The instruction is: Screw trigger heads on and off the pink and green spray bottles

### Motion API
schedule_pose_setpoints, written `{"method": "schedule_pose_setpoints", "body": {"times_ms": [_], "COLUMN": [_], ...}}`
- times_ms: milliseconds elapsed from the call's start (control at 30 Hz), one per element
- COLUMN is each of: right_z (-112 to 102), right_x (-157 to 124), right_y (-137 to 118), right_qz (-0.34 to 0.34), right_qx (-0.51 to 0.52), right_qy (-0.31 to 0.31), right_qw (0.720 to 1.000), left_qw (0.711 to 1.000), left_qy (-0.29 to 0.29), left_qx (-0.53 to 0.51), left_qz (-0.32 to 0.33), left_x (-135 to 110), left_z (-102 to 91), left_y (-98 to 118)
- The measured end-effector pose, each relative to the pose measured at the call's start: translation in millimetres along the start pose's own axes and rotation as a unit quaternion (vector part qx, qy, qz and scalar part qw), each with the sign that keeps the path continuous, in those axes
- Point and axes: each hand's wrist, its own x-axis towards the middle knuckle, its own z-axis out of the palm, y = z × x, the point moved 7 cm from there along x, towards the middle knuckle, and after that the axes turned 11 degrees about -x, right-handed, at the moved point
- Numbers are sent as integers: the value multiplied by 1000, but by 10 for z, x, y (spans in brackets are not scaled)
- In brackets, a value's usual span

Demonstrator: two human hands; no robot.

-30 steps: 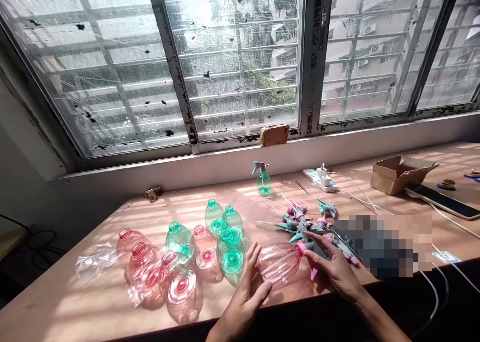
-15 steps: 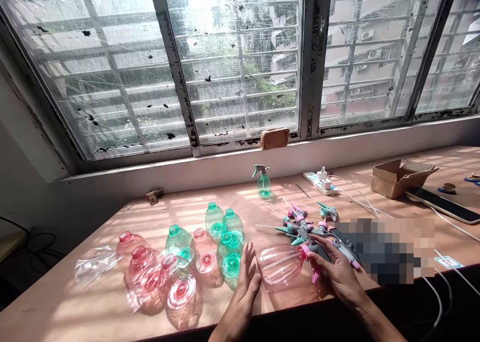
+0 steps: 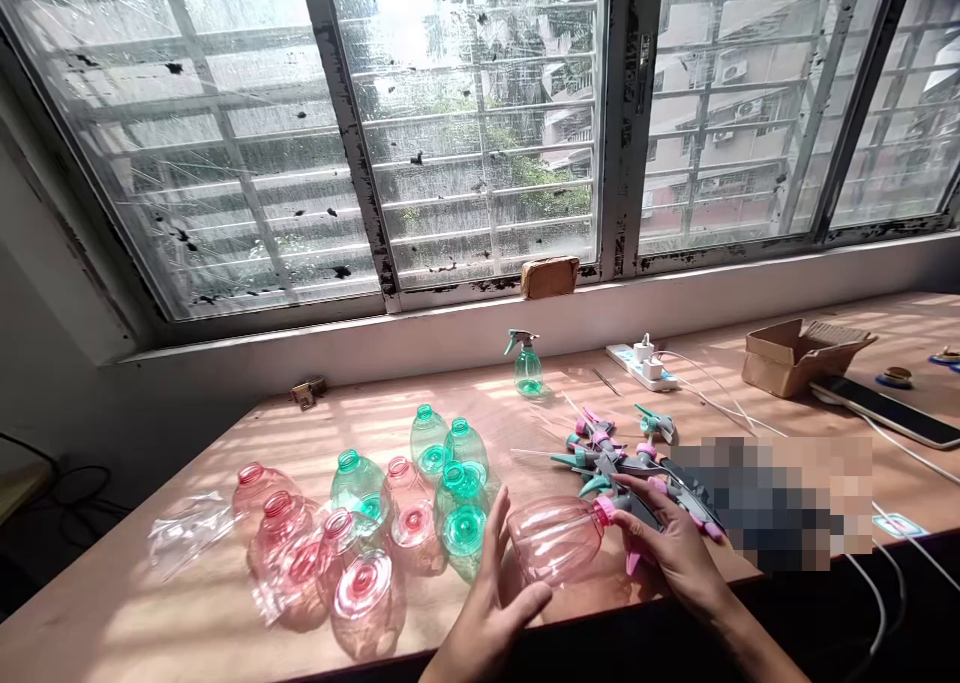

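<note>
1. Head view, thing in hand: the clear pink bottle (image 3: pixel 559 541) lies on its side above the counter's (image 3: pixel 187 628) near edge, neck toward the right hand (image 3: pixel 675 543); whether it rests there or is held up, I cannot tell.
2. Head view, right hand: thumb and fingers pinch the pink collar (image 3: pixel 602 510) at the bottle's neck, beside the pile of spray heads (image 3: pixel 604 463).
3. Head view, left hand (image 3: pixel 496 595): spread, thumb well apart from the fingers, around the base end; contact is unclear.
4. Head view, handling: it looks light and thin-walled, likely to flex under a squeeze, and its smooth sides may slip. The stiffer collar and a loosely cupped base seem the best holds.
</note>
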Motion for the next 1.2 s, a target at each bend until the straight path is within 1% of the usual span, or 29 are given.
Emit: {"method": "schedule_pose_setpoints", "body": {"times_ms": [67, 133, 233, 367, 433, 500, 567, 633, 700, 767, 900, 967, 1067, 1133, 1200], "right_z": [-10, -20, -36, -31, -27, -28, -32, -33, -36, -47, -55, -46, -29, -21, -16], "right_x": [-5, -10, -8, 2, -2, -14, -28, -37, -36, -29, -20, -26, -45, -58, -71], "right_y": [52, 99, 119, 87, 65, 37, -3, -41, -56, -48, 6, 30, 25, -8, -47], "right_qz": [11, 21, 20, 13, 12, 9, -4, -19, -24, -22, -10, -4, -3, -13, -26], "right_qx": [25, 46, 49, 35, 37, 42, 45, 40, 26, 9, 10, 27, 54, 67, 78], "right_qy": [9, 17, 27, 21, 18, 19, 21, 20, 19, 23, 18, 13, 12, 12, 7], "right_qw": [1000, 999, 998, 999, 999, 999, 999, 999, 999, 999, 1000, 1000, 998, 998, 997], "left_qw": [999, 997, 996, 994, 994, 996, 996, 995, 992, 992, 992, 993, 992, 991, 993], "left_qy": [43, 59, 27, -28, -43, -39, -9, 33, 49, 35, -9, -21, -39, -33, -5], "left_qx": [-23, -28, -49, -102, -97, -83, -84, -92, -95, -105, -124, -116, -124, -131, -112], "left_qz": [-23, -47, -71, -28, -11, -6, -13, -37, -62, -58, -10, -1, -1, -9, -29], "left_x": [31, 63, 79, 35, 12, 12, 33, 57, 70, 72, 43, 28, 30, 47, 68], "left_z": [-48, -65, -31, 9, 13, -3, -46, -97, -109, -82, -38, -40, -45, -66, -107], "left_y": [-38, -55, -53, -8, -23, -63, -113, -166, -191, -155, -40, -41, -100, -140, -161]}}
